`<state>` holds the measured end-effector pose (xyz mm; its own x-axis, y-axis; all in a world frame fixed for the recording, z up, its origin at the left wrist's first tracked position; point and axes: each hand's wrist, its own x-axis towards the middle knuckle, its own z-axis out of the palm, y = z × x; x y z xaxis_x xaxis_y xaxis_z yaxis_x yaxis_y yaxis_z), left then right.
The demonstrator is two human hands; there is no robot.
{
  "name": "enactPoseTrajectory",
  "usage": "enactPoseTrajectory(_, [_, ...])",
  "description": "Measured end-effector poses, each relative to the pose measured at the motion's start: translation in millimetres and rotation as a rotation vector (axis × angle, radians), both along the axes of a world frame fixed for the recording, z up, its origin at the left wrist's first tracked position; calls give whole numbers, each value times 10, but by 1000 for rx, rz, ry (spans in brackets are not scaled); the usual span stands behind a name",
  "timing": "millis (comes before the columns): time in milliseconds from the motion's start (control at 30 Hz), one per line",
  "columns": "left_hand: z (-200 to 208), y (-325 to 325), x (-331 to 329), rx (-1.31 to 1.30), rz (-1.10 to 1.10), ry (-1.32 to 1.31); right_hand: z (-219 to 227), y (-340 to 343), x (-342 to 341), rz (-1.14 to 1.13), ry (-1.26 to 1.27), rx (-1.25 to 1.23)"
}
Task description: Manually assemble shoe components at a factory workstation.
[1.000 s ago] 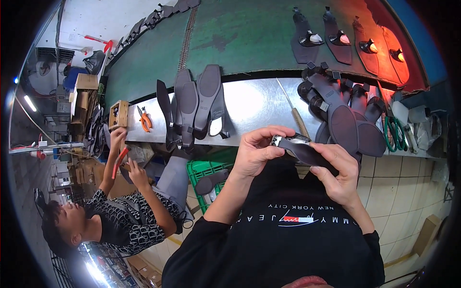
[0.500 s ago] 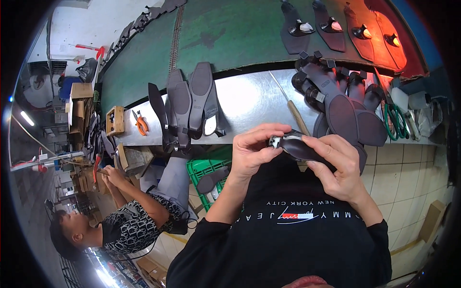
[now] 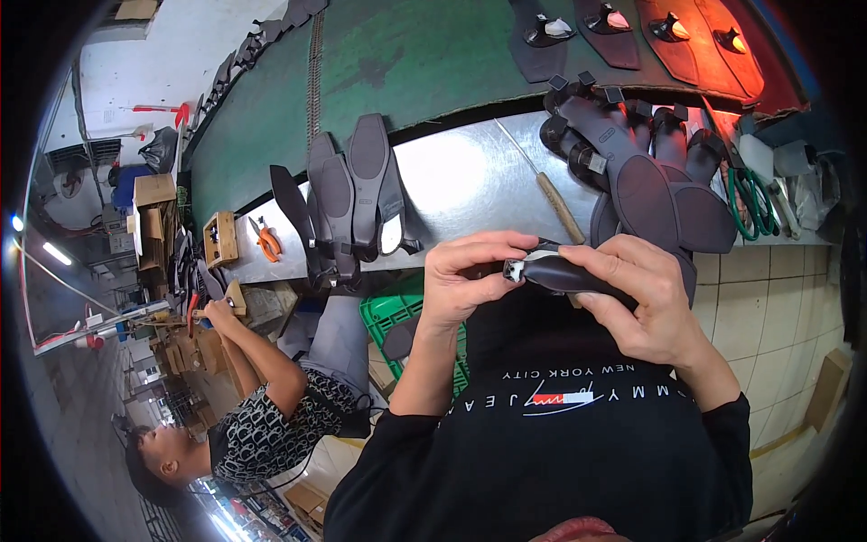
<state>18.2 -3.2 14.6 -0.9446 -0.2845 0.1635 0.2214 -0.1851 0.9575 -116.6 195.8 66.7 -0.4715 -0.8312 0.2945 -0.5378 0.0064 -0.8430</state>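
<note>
Here, left hand [image 3: 462,278]: our fingers, slightly parted, pinch the dark shoe [image 3: 553,274].
Right hand [image 3: 643,294]: likewise, on its right end.

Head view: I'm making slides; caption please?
Left hand and right hand hold a dark, curved shoe part near a silver metal bench.

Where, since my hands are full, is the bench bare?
Bare: the metal bench between the left soles and the awl. Crowded: its right end, with piled soles and scissors; in front, left hand and right hand hold a shoe part.

Curled left hand [image 3: 459,278] near right hand [image 3: 643,294]
</note>
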Motion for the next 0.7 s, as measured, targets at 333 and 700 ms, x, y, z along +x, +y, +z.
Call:
enactPoseTrajectory(333, [21,-46,-21,-107,67,-67,-16,52,-107,27,-216,12])
enactPoseTrajectory(700, [85,142,-55,-475,379,6,-39,-36,19,-1,-318,-6])
